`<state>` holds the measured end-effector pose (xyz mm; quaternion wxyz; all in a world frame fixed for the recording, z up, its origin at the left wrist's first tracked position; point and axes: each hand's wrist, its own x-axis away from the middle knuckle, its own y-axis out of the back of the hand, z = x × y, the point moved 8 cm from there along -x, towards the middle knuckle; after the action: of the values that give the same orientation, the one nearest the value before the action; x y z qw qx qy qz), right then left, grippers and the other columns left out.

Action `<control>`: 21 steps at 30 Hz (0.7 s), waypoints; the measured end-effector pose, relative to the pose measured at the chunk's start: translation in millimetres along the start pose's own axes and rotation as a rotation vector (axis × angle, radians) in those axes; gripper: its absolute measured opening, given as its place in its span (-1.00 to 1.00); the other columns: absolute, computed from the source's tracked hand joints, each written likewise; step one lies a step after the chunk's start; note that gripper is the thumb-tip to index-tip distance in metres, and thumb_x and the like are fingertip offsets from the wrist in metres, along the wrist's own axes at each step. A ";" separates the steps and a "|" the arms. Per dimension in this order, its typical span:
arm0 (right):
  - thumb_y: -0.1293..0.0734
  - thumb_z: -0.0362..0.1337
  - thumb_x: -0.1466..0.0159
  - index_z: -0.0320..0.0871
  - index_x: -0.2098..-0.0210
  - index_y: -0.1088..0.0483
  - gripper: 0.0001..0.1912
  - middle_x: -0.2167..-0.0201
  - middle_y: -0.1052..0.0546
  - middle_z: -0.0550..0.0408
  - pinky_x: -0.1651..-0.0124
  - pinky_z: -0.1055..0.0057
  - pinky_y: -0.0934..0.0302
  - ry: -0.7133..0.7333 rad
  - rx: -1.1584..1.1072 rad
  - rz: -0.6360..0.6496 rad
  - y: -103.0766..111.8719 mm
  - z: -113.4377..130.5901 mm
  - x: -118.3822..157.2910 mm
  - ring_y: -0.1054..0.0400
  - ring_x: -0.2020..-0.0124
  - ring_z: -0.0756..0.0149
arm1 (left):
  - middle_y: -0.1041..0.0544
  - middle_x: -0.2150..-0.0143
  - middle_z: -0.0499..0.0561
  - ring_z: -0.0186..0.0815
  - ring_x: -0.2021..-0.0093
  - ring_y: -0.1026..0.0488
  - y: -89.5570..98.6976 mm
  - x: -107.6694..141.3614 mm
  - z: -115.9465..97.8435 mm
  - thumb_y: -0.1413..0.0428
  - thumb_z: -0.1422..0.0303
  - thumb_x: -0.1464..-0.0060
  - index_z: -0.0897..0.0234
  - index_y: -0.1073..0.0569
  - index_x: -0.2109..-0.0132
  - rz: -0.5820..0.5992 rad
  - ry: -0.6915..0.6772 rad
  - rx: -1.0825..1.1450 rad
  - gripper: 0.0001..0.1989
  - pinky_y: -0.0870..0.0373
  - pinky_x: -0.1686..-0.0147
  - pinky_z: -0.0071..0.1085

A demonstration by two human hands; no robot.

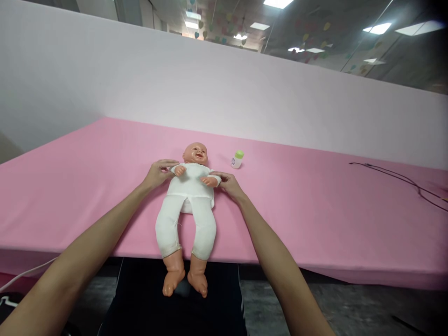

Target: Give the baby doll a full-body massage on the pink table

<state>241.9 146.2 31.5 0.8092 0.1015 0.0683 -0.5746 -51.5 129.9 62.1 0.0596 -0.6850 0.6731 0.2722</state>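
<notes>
Flanking one baby doll (191,203), face-up on pink bench (315,210): left hand (156,176) and right hand (230,185), apart, touching its sleeves (216,177), my grip unclear. Probably light; soft torso (191,184), best hold; stiff head (194,154).

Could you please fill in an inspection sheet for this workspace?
Surface: pink table cover, lightly creased.
Job's things: doll face up, feet past the near edge; small bottle with green lid, standing beyond it to the right.
Clutter: dark object on the floor, lower right, too unclear to name.
Hands: left hand and right hand at the doll's arms, one each side; grip unclear.
Cables: black cable on the table's right; white cable at lower left.
Surroundings: white partition behind; ceiling lights beyond.
</notes>
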 end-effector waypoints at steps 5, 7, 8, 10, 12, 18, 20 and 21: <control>-0.64 -0.18 0.00 -0.07 0.14 -0.61 -0.58 0.19 -0.66 0.11 0.04 0.25 -0.42 -0.080 -0.200 -0.159 11.4 -7.7 1.3 -0.52 0.18 0.22 | -0.64 0.16 0.07 -0.16 0.16 -0.61 24.3 2.9 22.2 -0.36 0.26 -0.04 0.24 -0.52 -0.13 -0.304 0.142 0.139 -0.50 -0.52 0.24 -0.35; -0.66 -0.09 0.00 -0.07 0.14 -0.56 -0.52 0.28 -0.60 0.16 0.19 0.33 -0.38 -0.066 -0.216 -0.213 17.2 -6.9 1.0 -0.44 0.33 0.32 | -0.60 0.16 0.05 -0.19 0.17 -0.61 37.1 6.8 38.3 -0.35 0.32 -0.05 0.22 -0.35 -0.31 -0.453 0.247 0.186 -0.31 -0.54 0.26 -0.38; -0.66 -0.05 0.01 -0.07 0.14 -0.54 -0.49 0.31 -0.57 0.18 0.25 0.35 -0.35 -0.055 -0.210 -0.239 20.3 -6.2 0.5 -0.39 0.39 0.36 | -0.59 0.09 0.08 -0.18 0.14 -0.60 42.7 9.1 45.6 -0.34 0.35 -0.06 0.21 -0.26 -0.38 -0.514 0.297 0.188 -0.23 -0.55 0.28 -0.38; -0.66 0.04 0.02 -0.06 0.15 -0.49 -0.44 0.36 -0.51 0.20 0.35 0.38 -0.28 -0.043 -0.197 -0.293 27.2 -6.0 -0.7 -0.31 0.46 0.39 | -0.51 -0.13 0.19 -0.15 0.02 -0.59 52.3 12.7 55.0 -0.31 0.41 -0.08 0.19 -0.11 -0.47 -0.600 0.360 0.164 -0.11 -0.58 0.26 -0.36; -0.62 0.14 -0.02 -0.06 0.19 -0.44 -0.43 0.40 -0.46 0.20 0.42 0.40 -0.22 -0.048 -0.198 -0.365 36.2 -7.7 -0.9 -0.26 0.50 0.40 | -0.39 -0.31 0.24 -0.13 -0.15 -0.53 60.0 14.7 57.1 -0.27 0.43 -0.13 0.15 0.01 -0.52 -0.655 0.365 0.123 -0.07 -0.60 0.09 -0.28; -0.54 0.08 -0.15 -0.03 0.08 -0.34 -0.48 0.41 -0.40 0.22 0.53 0.46 -0.12 -0.123 -0.144 -0.679 78.0 -17.9 10.7 -0.21 0.55 0.41 | -0.34 -0.32 0.24 0.03 -0.40 -0.25 77.4 22.1 47.9 -0.24 0.39 -0.18 0.18 -0.27 -0.42 -0.720 0.432 -0.296 -0.30 -0.23 -0.39 -0.03; -0.54 0.01 -0.15 -0.01 0.06 -0.30 -0.49 0.41 -0.40 0.22 0.56 0.46 -0.09 -0.174 -0.098 -0.748 90.1 -23.1 14.9 -0.20 0.56 0.39 | -0.36 -0.31 0.24 0.12 -0.38 -0.23 79.3 22.5 46.6 -0.24 0.35 -0.18 0.16 -0.40 -0.33 -0.679 0.474 -0.435 -0.42 -0.20 -0.37 0.08; -0.53 -0.02 -0.14 0.00 0.05 -0.29 -0.49 0.41 -0.40 0.21 0.57 0.46 -0.09 -0.192 -0.066 -0.769 95.1 -25.1 16.3 -0.21 0.56 0.37 | -0.37 -0.30 0.24 0.15 -0.37 -0.23 79.4 22.2 47.0 -0.23 0.32 -0.19 0.16 -0.46 -0.28 -0.648 0.492 -0.483 -0.49 -0.19 -0.35 0.12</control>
<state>337.2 167.7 11.6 0.5406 -0.0116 0.0436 -0.8401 -142.2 124.3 35.0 -0.1808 -0.8983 0.3360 0.2180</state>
